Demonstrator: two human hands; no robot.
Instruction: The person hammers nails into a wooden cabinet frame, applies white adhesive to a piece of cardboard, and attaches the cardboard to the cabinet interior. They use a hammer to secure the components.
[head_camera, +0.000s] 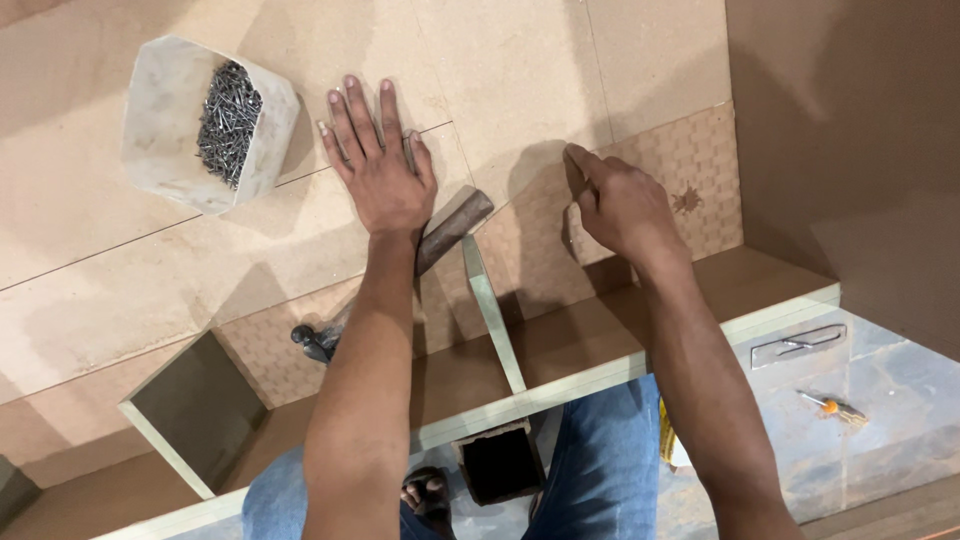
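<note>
A carpentry job on a wooden cabinet carcass: pale fibreboard sheets lie across the top, a strip of woven-pattern laminate shows at their near edge, and a grey tiled floor lies below to the right. The person stands over it in blue jeans. The left hand lies flat, fingers spread, palm down on the board, holding nothing in its grip. Just under its heel and wrist lies a hammer; its wooden handle pokes out to the right of the wrist, and its dark head shows on the other side of the forearm, nearer the body. So the hammer's long axis runs slantwise, from far-right to near-left, crossing beneath the left forearm. The right hand is well to the right of the handle end, fingers curled with the tips pressed to the board edge; I cannot tell whether they pinch anything. The left hand is plainly the closer one to the hammer. A white tub of nails stands to the left of the left hand, near but apart. On the floor lie a screwdriver and a flat metal piece.
</note>
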